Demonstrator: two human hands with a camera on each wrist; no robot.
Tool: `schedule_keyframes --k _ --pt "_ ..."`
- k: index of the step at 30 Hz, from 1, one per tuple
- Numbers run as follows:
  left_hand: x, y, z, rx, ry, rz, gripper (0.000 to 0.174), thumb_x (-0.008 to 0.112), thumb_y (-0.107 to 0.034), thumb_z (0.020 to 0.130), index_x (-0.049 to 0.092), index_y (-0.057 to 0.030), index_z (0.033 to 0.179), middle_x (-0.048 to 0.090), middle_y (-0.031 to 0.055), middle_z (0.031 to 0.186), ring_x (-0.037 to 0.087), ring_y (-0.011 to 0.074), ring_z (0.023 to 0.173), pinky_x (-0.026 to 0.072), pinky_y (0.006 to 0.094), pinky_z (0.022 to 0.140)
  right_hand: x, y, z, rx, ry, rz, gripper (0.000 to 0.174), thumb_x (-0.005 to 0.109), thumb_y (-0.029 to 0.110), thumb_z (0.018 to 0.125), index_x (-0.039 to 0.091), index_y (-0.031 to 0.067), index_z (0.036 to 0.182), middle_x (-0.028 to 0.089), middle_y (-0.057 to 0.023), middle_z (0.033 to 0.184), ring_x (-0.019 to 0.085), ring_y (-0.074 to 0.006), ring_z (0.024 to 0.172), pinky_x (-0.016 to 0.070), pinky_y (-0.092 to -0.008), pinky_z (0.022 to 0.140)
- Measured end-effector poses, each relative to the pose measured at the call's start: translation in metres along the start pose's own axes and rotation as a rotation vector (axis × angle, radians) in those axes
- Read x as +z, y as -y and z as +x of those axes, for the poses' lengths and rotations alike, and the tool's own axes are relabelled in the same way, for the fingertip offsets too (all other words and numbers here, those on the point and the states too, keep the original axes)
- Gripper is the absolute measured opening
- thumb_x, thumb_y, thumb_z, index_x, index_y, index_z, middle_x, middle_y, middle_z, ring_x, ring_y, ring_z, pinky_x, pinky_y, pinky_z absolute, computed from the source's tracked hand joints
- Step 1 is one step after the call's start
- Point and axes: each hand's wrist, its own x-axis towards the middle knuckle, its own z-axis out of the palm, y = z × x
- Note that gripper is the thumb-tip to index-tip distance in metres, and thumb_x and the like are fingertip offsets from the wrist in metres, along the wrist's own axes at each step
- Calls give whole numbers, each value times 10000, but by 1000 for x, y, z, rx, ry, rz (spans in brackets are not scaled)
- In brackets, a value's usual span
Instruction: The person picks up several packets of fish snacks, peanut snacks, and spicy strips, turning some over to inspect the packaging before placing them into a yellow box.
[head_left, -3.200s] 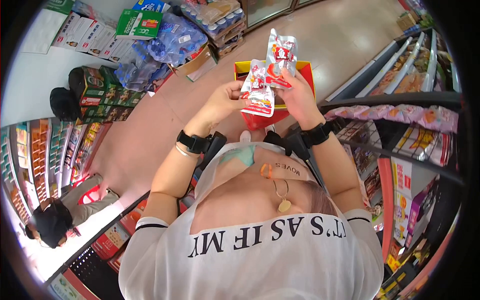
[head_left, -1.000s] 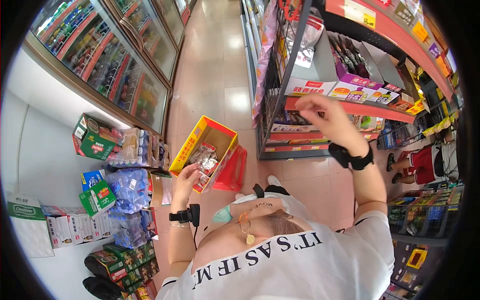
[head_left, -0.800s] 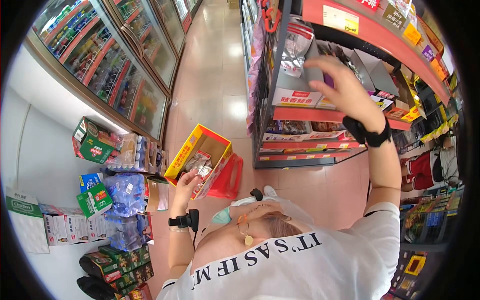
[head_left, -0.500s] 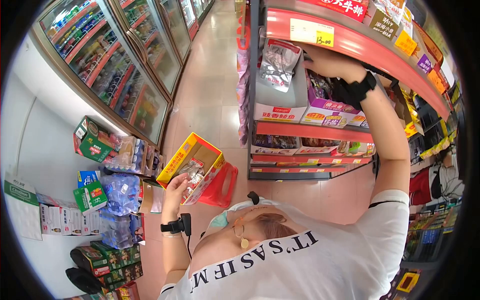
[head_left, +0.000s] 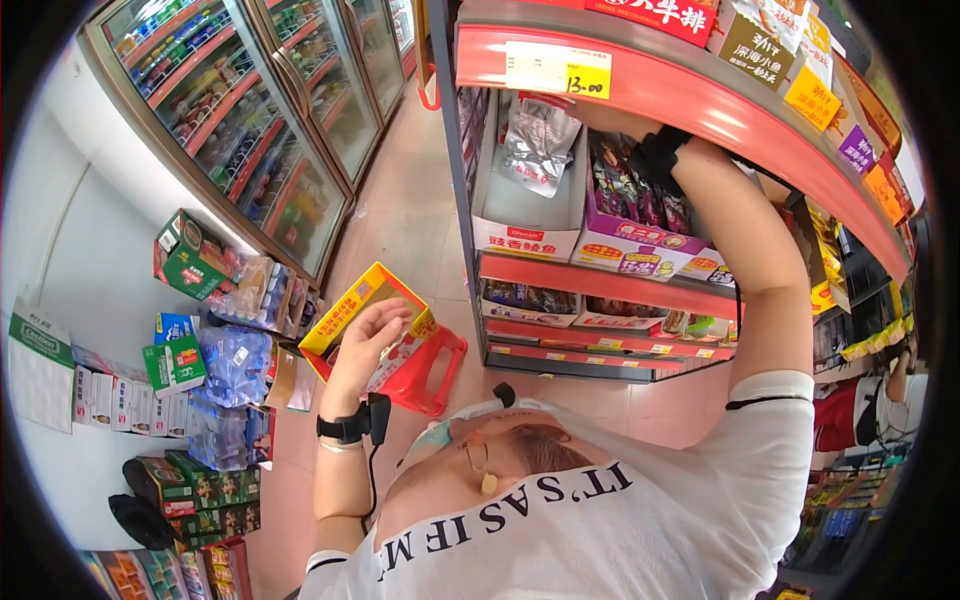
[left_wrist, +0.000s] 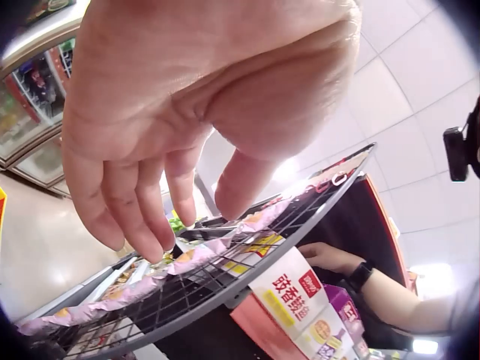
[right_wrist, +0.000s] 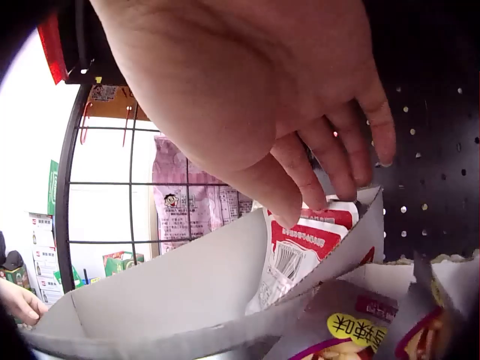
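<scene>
On the shelf, silver-and-red pouches (head_left: 538, 142) lie in a white-and-grey carton (head_left: 528, 238). My right hand (head_left: 622, 120) reaches in at the carton's back, partly under the upper shelf. In the right wrist view my right hand (right_wrist: 262, 97) has its fingers loosely bent above the pouches (right_wrist: 300, 247); whether a fingertip touches them I cannot tell. My left hand (head_left: 372, 338) is held over the yellow-and-red box (head_left: 345, 308), hiding its contents. The left wrist view shows my left hand (left_wrist: 202, 112) with relaxed fingers and nothing in them.
A purple carton (head_left: 640, 240) of dark packets adjoins the pouches' carton. The upper shelf edge (head_left: 640, 70) crosses above my right wrist. A red basket (head_left: 430, 375) stands under the yellow-and-red box. Glass-door coolers (head_left: 230, 130) and bottle packs (head_left: 235, 365) are at the left.
The two pouches held earlier are out of my hands. My right hand has moved from beside the shelf into the carton area. My left hand has lifted from the box's contents, and the shelf appears nearer.
</scene>
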Motion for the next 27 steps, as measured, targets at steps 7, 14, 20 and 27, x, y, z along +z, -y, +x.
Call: schedule_keyframes --k 7,14,20,27 --pt "28 -5 5 27 89 -14 342 530 -125 886 471 15 1193 571 87 1101 537 134 1022 419 259 888 4 2 9 -43 32 25 373 692 215 702 583 17 998 603 -150 937 574 -283 892 438 -360 793" --pt "38 -4 7 33 160 -4 330 518 -113 891 467 28 1185 558 88 1117 525 149 1046 404 277 930 10 5 9 -101 -42 79 242 695 189 695 611 3 826 604 -139 778 589 -252 766 449 -349 704" --pt "45 -11 4 46 193 1 325 514 -136 896 477 7 1186 562 70 1115 527 134 1033 409 254 895 -1 8 7 -9 21 165 182 642 158 758 616 15 868 585 -123 723 568 -206 669 438 -314 636" --pt "52 -23 9 72 277 36 395 493 -290 915 490 -13 1198 561 92 1141 548 152 1020 414 285 881 -46 41 -38 -3 -276 101 172 592 191 816 611 33 881 585 -116 703 576 -237 632 452 -330 593"
